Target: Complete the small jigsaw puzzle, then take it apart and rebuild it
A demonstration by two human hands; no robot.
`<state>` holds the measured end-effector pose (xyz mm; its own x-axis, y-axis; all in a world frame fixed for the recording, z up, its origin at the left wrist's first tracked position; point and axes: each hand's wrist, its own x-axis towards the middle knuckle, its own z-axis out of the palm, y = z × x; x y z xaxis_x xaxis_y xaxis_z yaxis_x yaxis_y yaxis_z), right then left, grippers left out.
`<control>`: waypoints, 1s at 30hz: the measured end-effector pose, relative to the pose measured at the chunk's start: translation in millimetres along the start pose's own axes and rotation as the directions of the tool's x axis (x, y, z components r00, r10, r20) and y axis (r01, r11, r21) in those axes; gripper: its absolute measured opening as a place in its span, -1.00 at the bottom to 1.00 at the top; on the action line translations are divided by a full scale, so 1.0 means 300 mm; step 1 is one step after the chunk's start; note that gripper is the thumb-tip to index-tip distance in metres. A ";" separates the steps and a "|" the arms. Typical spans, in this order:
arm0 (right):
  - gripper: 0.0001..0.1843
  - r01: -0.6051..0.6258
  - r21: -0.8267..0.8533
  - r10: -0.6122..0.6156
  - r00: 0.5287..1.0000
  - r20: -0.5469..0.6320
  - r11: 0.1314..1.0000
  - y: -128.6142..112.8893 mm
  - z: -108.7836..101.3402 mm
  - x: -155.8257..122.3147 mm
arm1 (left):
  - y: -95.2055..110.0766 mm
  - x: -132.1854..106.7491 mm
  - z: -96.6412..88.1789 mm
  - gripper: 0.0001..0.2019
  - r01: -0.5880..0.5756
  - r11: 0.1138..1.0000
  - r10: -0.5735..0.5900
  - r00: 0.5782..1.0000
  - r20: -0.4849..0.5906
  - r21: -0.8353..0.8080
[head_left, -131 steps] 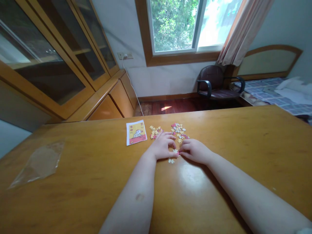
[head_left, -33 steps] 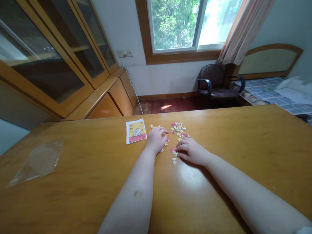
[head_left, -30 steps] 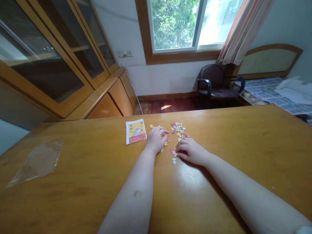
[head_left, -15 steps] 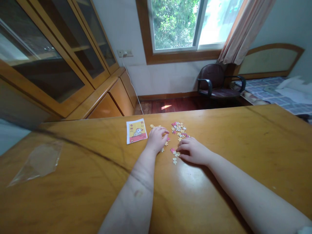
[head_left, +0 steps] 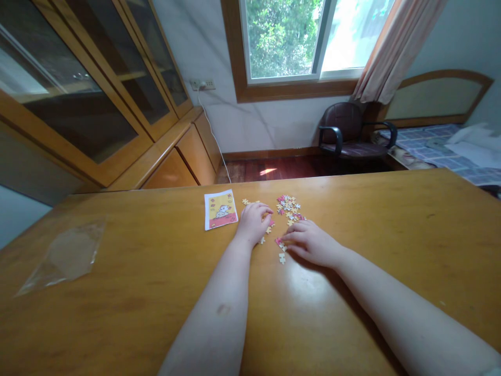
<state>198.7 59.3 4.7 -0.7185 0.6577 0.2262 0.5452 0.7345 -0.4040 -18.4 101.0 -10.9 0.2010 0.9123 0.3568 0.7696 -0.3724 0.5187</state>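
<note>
My left hand (head_left: 253,223) rests on the table with its fingers loosely curved and apart over several puzzle pieces; a pink one (head_left: 271,223) and a yellow one (head_left: 268,230) peek out by the thumb. What lies under the palm is hidden. On the right, my right hand (head_left: 312,243) reaches in with fingers spread, its fingertips at a pink piece (head_left: 278,241) and a pale piece (head_left: 283,247). Nearer to me lies a single cream puzzle piece (head_left: 282,258). Beyond the right hand is a loose heap of puzzle pieces (head_left: 288,204).
A picture card (head_left: 221,210) with a white animal on yellow and pink lies left of the left hand. Farther left is a clear plastic bag (head_left: 68,256) on the wooden table (head_left: 156,271). Past the far edge stand an armchair (head_left: 344,128) and a glass-door cabinet (head_left: 129,130).
My right hand's fingers have shifted slightly left, covering part of the pale pieces at their tips. My left hand stays over its pieces. The whole view has drifted a little.
</note>
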 end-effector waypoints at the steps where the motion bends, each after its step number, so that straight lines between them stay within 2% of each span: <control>1: -0.77 0.029 0.016 -0.029 0.999 0.023 0.999 -0.014 -0.001 0.000 | 0.000 0.000 0.000 -0.86 -0.001 1.000 0.001 1.000 -0.003 0.002; 5: -0.78 0.034 0.033 -0.036 0.997 0.062 0.999 -0.031 0.006 0.001 | 0.001 -0.001 0.002 -0.86 -0.010 1.000 0.010 1.000 -0.009 -0.003; 13: -0.88 0.013 0.000 -0.013 0.999 0.031 1.000 -0.007 0.016 0.001 | 0.010 -0.004 -0.006 -0.85 -0.024 0.999 0.024 1.000 0.005 -0.033; 17: -0.90 -0.038 -0.018 0.037 0.999 -0.002 0.999 -0.002 0.016 0.004 | 0.036 -0.015 -0.013 -0.92 -0.160 0.986 0.166 0.976 0.144 -0.050; 21: -0.89 -0.077 -0.031 0.077 0.997 -0.031 0.997 0.004 0.023 0.005 | 0.050 -0.027 -0.018 -0.96 -0.186 0.980 0.199 0.931 0.306 -0.073; 30: -0.82 -0.088 -0.120 0.084 0.996 -0.043 0.989 0.010 0.033 0.005 | 0.057 -0.024 -0.021 -0.97 -0.167 0.983 0.184 0.903 0.388 -0.077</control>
<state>195.1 60.8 -4.8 -0.6512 0.7234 0.2292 0.6544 0.6883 -0.3132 -10.7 87.1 0.3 0.5580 0.8217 0.1160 0.6761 -0.5313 0.5105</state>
